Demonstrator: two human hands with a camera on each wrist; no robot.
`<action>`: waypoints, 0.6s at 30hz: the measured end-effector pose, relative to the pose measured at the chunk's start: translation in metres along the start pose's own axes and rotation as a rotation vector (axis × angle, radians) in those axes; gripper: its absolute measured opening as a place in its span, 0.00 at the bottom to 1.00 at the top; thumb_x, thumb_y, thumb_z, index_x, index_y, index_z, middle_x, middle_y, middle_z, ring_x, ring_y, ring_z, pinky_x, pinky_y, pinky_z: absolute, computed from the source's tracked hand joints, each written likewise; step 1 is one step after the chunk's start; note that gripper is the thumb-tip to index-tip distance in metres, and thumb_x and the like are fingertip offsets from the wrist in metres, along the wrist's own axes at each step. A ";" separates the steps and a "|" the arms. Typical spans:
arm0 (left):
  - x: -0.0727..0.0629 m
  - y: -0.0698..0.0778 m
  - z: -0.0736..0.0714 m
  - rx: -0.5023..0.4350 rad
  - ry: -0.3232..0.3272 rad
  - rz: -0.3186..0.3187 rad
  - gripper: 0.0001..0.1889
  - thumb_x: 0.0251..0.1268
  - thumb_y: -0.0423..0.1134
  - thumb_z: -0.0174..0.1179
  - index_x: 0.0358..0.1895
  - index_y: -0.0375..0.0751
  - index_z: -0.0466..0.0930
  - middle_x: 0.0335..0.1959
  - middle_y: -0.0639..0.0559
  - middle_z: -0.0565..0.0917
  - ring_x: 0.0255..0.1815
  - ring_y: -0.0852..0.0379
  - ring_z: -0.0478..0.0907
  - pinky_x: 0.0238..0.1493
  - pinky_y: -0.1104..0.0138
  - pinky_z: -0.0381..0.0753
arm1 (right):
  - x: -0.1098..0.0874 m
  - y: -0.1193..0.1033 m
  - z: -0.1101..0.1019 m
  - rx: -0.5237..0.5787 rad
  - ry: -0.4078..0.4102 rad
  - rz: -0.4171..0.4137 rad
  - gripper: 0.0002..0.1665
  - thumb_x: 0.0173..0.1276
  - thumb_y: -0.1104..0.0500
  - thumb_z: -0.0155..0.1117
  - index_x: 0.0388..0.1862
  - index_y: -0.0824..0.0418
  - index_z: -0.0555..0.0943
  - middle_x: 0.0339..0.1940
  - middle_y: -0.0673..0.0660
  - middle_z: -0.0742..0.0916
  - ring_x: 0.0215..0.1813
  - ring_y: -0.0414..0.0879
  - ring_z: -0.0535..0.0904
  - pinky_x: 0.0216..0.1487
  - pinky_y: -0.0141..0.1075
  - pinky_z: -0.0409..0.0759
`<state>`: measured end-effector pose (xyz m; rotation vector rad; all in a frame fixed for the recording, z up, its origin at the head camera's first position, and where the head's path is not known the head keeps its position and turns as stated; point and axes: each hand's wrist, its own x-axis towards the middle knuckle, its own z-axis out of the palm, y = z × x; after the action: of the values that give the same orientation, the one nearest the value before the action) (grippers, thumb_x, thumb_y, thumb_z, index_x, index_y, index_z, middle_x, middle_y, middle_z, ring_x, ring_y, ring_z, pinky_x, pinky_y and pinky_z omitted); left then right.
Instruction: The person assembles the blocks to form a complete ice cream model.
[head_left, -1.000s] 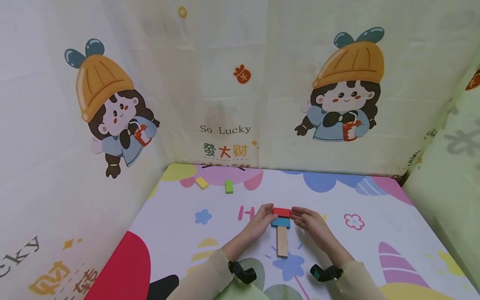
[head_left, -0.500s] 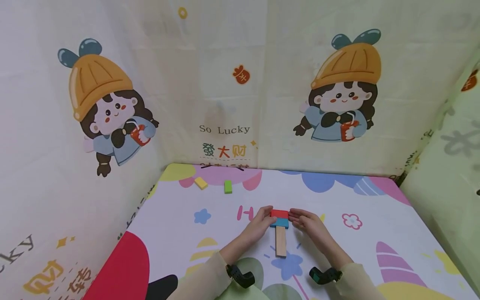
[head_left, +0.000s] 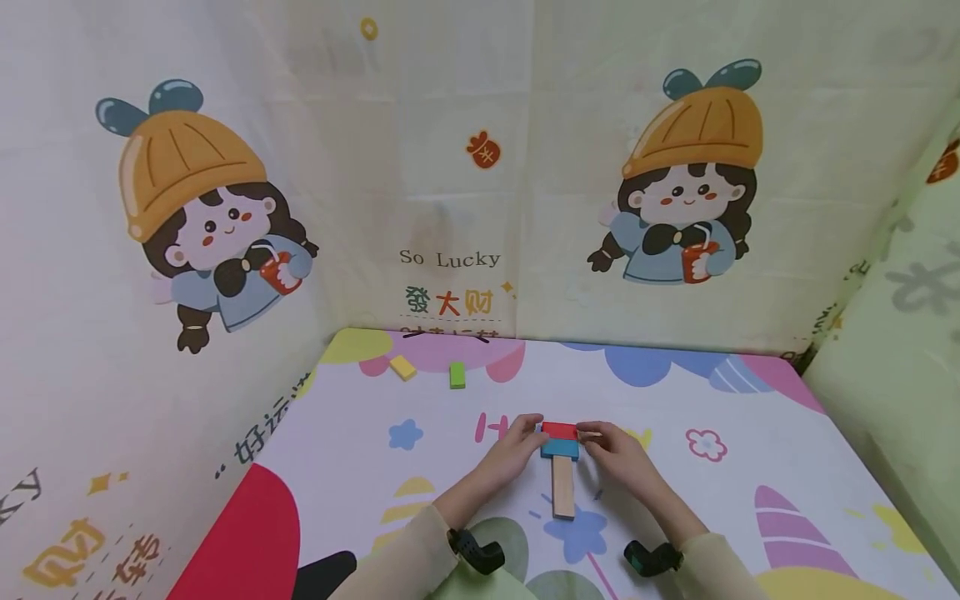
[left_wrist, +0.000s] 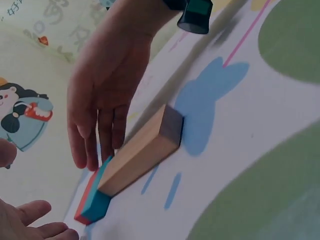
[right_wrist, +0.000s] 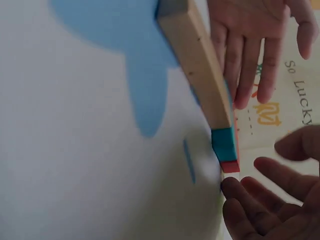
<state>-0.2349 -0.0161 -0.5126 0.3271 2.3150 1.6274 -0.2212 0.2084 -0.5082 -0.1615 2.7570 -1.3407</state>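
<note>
A red block (head_left: 559, 430) lies on the table against the far side of a blue block (head_left: 559, 448). Toward me, a long plain wooden block (head_left: 563, 487) runs from the blue one. My left hand (head_left: 512, 450) is at the left ends of the red and blue blocks, fingers loosely extended. At their right ends is my right hand (head_left: 621, 457), its fingers slightly bent. In the right wrist view, its fingertips (right_wrist: 231, 188) are close to the red block's end with a small gap. Whether the left fingers touch the blocks is hard to tell.
A yellow block (head_left: 402, 367) and a green block (head_left: 457, 375) lie farther back on the left of the patterned table (head_left: 637, 400). Printed cloth walls (head_left: 555, 208) enclose the back and sides. A dark object (head_left: 326, 575) shows at the front left.
My right fingers have bent a little more and drawn in at the right end of the red block. The left hand and the blocks hold nearly the same place.
</note>
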 end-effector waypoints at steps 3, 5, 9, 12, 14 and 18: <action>0.007 -0.003 -0.007 0.057 0.040 0.020 0.26 0.79 0.51 0.50 0.73 0.45 0.69 0.76 0.40 0.71 0.78 0.38 0.66 0.73 0.41 0.69 | 0.001 0.002 0.000 -0.139 -0.023 -0.126 0.24 0.72 0.56 0.67 0.65 0.60 0.80 0.67 0.62 0.81 0.67 0.62 0.79 0.66 0.58 0.79; 0.011 -0.005 -0.013 0.098 0.066 0.037 0.26 0.79 0.50 0.50 0.73 0.43 0.70 0.75 0.39 0.72 0.77 0.39 0.66 0.74 0.41 0.67 | 0.000 0.003 0.000 -0.221 -0.065 -0.205 0.28 0.68 0.50 0.73 0.65 0.56 0.81 0.70 0.60 0.78 0.70 0.61 0.75 0.68 0.59 0.77; 0.020 -0.006 -0.024 0.186 0.112 0.062 0.25 0.78 0.48 0.52 0.71 0.40 0.72 0.71 0.40 0.74 0.66 0.42 0.74 0.76 0.42 0.64 | -0.004 0.003 0.001 -0.314 -0.159 -0.286 0.33 0.58 0.39 0.80 0.61 0.46 0.82 0.73 0.56 0.76 0.72 0.60 0.73 0.68 0.61 0.76; 0.027 -0.005 -0.034 0.229 0.121 0.060 0.25 0.78 0.48 0.53 0.71 0.40 0.71 0.70 0.40 0.74 0.60 0.44 0.76 0.73 0.44 0.68 | -0.007 0.002 0.002 -0.334 -0.191 -0.332 0.33 0.53 0.36 0.82 0.55 0.42 0.82 0.72 0.54 0.77 0.71 0.60 0.74 0.67 0.61 0.76; 0.030 -0.005 -0.041 0.260 0.114 0.048 0.27 0.78 0.48 0.53 0.72 0.39 0.70 0.73 0.40 0.72 0.63 0.44 0.76 0.69 0.45 0.74 | -0.008 0.001 0.003 -0.354 -0.189 -0.378 0.33 0.51 0.35 0.82 0.54 0.42 0.82 0.71 0.55 0.79 0.69 0.61 0.76 0.65 0.61 0.77; 0.035 -0.003 -0.060 0.371 0.104 0.015 0.29 0.77 0.50 0.55 0.74 0.38 0.67 0.77 0.39 0.67 0.74 0.42 0.70 0.75 0.46 0.69 | -0.009 0.002 0.007 -0.375 -0.181 -0.412 0.33 0.50 0.35 0.83 0.53 0.42 0.83 0.70 0.57 0.79 0.68 0.62 0.77 0.64 0.62 0.77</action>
<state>-0.2894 -0.0577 -0.5005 0.3448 2.6977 1.2392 -0.2118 0.2057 -0.5137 -0.8656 2.8797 -0.7923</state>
